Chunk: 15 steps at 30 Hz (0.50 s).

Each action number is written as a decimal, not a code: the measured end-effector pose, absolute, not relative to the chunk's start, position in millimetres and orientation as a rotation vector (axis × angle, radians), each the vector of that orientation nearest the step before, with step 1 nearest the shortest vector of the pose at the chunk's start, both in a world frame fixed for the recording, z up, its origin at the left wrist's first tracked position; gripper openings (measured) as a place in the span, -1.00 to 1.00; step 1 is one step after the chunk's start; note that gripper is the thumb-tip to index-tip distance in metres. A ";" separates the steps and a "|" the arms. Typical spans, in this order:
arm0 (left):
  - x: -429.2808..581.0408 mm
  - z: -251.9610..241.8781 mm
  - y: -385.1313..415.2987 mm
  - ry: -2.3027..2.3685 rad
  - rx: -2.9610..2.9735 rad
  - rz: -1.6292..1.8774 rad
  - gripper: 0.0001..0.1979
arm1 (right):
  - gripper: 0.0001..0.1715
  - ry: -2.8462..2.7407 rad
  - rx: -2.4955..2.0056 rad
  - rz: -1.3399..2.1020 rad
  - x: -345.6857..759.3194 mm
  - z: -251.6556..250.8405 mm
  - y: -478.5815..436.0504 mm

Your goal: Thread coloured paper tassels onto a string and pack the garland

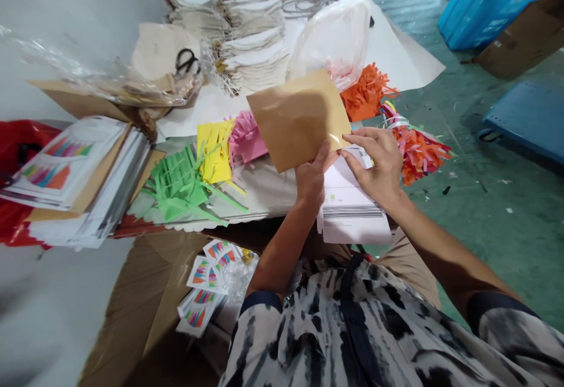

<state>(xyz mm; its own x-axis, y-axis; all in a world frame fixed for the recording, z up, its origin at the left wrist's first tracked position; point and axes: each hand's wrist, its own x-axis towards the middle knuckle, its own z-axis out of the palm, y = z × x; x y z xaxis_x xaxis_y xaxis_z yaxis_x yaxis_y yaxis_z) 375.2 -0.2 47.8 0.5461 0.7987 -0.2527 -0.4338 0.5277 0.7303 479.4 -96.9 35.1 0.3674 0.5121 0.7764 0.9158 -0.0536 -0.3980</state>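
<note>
A flat brown sheet of cardboard is held up over the table's front edge. My left hand grips its lower edge, thumb on the face towards me. At its lower right corner, my right hand pinches the sheet between thumb and fingers. Beneath my hands lies a stack of white printed sheets. Left of the cardboard are fringed paper bundles in pink, yellow and green. An orange fringed bundle lies behind my right hand.
Printed cards are stacked at the left, with black scissors farther back. Stacks of white paper and a clear plastic bag lie behind. Below is an open carton; a blue crate stands right.
</note>
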 end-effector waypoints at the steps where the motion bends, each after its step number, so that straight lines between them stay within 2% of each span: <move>1: 374.8 50.0 -0.9 0.633 0.665 0.817 -0.74 | -0.72 -1.295 -1.718 -0.580 480.7 35.8 -97.5; 7: 371.6 50.4 1.7 0.650 0.697 0.912 -0.48 | -0.81 -1.471 -1.815 -0.508 495.9 42.8 -105.4; 15: 370.1 30.8 12.1 0.653 0.907 0.943 -0.68 | -0.83 -1.716 -1.596 -0.465 516.2 49.1 -106.2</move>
<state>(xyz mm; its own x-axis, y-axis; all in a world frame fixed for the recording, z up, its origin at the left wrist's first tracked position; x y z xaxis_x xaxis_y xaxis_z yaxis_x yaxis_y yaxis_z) 370.1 12.1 30.8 0.4514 0.8880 -0.0873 -0.3940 0.2862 0.8734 516.2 -106.2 49.1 0.0418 0.6970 0.7159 0.9632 0.1624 -0.2144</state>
